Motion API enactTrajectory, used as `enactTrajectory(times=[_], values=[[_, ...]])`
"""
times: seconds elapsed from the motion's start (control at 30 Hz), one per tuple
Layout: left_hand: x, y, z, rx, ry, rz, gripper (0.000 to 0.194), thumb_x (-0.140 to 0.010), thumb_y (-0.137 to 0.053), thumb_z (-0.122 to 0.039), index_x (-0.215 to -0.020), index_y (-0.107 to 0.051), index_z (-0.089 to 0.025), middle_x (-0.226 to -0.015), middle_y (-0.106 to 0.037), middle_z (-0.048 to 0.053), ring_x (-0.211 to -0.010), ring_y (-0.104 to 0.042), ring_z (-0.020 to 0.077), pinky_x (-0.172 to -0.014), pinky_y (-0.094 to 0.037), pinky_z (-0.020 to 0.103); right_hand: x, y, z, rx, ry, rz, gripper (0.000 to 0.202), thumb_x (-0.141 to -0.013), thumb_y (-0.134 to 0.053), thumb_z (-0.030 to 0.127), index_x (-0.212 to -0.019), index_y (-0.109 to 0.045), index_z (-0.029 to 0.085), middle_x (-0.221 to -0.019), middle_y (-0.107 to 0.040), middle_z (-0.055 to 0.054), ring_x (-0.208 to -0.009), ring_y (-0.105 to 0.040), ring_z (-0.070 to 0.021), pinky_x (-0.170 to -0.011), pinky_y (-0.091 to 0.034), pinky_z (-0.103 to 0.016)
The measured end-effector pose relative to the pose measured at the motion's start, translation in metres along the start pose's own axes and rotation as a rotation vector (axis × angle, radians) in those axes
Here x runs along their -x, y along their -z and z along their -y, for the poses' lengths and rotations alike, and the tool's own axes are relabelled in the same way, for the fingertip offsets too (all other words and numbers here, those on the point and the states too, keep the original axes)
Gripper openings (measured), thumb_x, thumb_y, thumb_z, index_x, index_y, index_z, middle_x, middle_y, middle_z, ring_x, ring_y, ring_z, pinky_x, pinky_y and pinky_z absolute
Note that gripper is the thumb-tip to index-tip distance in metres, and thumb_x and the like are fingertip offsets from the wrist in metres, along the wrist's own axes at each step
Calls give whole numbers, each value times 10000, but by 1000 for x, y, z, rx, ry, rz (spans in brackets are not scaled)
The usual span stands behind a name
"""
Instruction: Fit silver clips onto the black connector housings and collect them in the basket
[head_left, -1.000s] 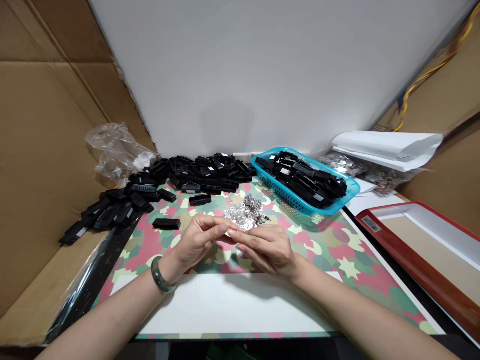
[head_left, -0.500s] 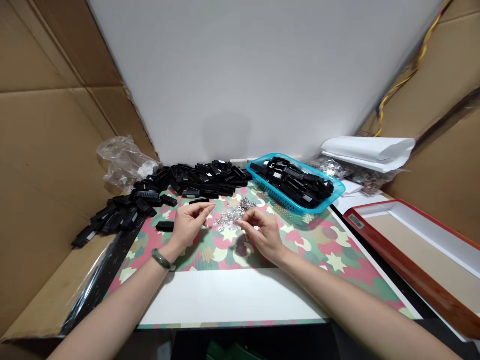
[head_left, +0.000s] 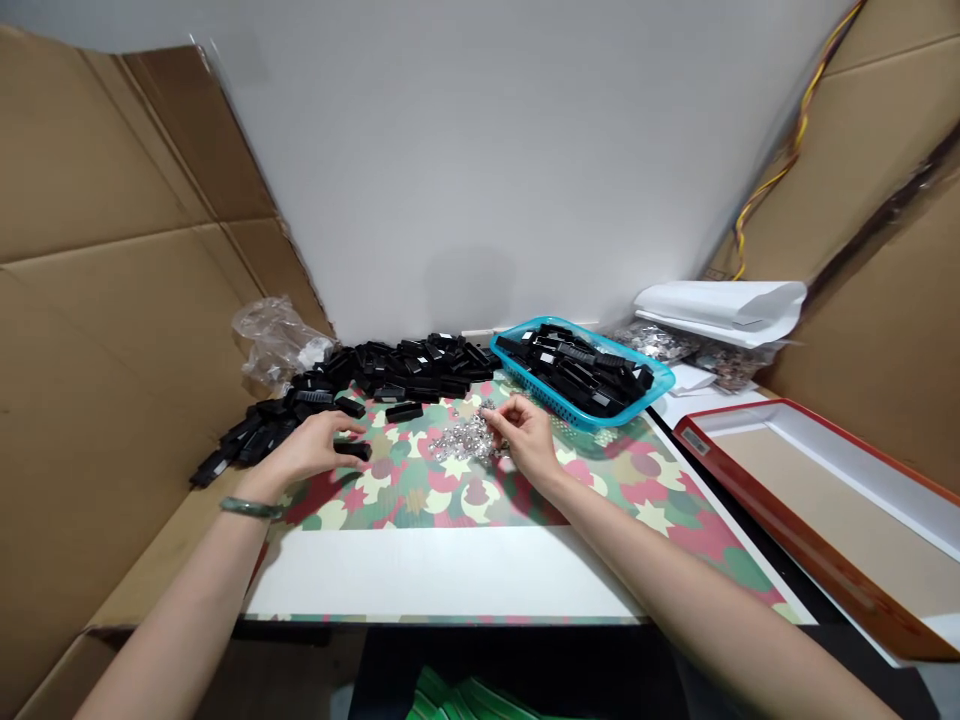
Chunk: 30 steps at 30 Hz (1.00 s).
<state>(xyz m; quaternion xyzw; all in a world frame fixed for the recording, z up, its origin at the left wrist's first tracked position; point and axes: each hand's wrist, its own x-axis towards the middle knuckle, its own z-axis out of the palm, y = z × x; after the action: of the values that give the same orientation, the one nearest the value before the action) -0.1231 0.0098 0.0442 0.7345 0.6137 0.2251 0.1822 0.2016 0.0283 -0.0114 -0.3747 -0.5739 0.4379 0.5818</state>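
My left hand curves around a black plastic piece on the patterned table. Its thumb and fingers are apart, with a gap above the piece, which still lies flat. My right hand is over the right side of a heap of small shiny metal parts. Thumb and forefinger are pinched together there; whatever is between the tips is too small to make out. Another black piece lies behind the heap.
Many black pieces are piled along the back left. A blue basket of similar pieces stands back right. Beyond it are bagged metal parts and white paper. A red-edged box lid lies right; cardboard walls the left.
My left hand has moved left to the black piece and spread its fingers. My right hand has moved slightly up and forward at the metal heap. The view has shifted a little.
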Motion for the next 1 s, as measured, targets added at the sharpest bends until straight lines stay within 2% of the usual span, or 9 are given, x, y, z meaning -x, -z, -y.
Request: enactTrajectory(times=[0.17,0.27,0.4,0.47,0.5,0.57,0.77,0.9,1.0], values=[[5,-5,1,147,75,-32,221,-520,-861,-333,-700,-789,-226,-808,-763,88,-763,-660,292,-685,-490,341,9,-5,-3,476,459,249,179,-919,-623,343,-859,-677,183,-844,-686,-65,-813,-605,-195,-749,-471,-340],[2,-14,-18,306,170,-71,295,-491,-882,-350,-708,-773,-182,-772,-753,92,-691,-644,245,-611,-489,310,11,-7,-7,563,559,306,184,-927,-615,279,-792,-698,186,-830,-683,-77,-844,-573,-214,-794,-468,-388],[-5,-35,-51,777,202,-50,388,-478,-911,-356,-739,-717,-147,-705,-700,40,-584,-610,151,-540,-485,252,10,-12,0,386,345,304,288,-910,-638,351,-693,-688,168,-750,-670,-57,-732,-592,-173,-719,-488,-335],[-9,-49,-64,925,228,-18,436,-457,-931,-336,-783,-711,-149,-692,-688,22,-557,-602,123,-511,-471,216,10,-16,7,248,180,248,272,-883,-657,419,-812,-717,163,-783,-678,-50,-711,-604,-154,-662,-491,-289],[-11,-57,-70,979,221,61,451,-471,-932,-320,-827,-717,-145,-738,-705,40,-589,-627,130,-526,-482,213,10,-18,10,178,106,226,293,-862,-671,447,-929,-723,167,-837,-688,-53,-730,-614,-152,-642,-493,-271],[-14,-71,-78,1088,203,118,471,-515,-925,-320,-898,-718,-139,-808,-728,72,-650,-664,146,-566,-503,215,10,-22,13,27,-28,243,407,-825,-689,492,-1078,-700,174,-913,-697,-58,-745,-629,-151,-607,-503,-250],[-13,-99,-83,1176,298,56,541,-446,-953,-328,-863,-666,-137,-614,-671,-12,-517,-604,112,-498,-460,199,14,-24,10,-174,-337,356,369,-763,-737,495,-830,-713,132,-615,-628,0,-509,-566,-90,-522,-453,-209],[-9,-102,-83,1199,334,55,540,-458,-951,-342,-859,-654,-135,-560,-634,-37,-492,-586,108,-487,-462,204,19,-24,9,-261,-469,349,351,-755,-748,479,-787,-700,133,-591,-616,6,-490,-561,-77,-492,-434,-185],[-7,-101,-84,1229,361,86,507,-507,-933,-367,-875,-682,-126,-615,-679,6,-528,-622,130,-513,-494,230,23,-27,9,-240,-486,324,371,-777,-724,503,-797,-704,134,-574,-602,9,-433,-518,-71,-417,-391,-177]])
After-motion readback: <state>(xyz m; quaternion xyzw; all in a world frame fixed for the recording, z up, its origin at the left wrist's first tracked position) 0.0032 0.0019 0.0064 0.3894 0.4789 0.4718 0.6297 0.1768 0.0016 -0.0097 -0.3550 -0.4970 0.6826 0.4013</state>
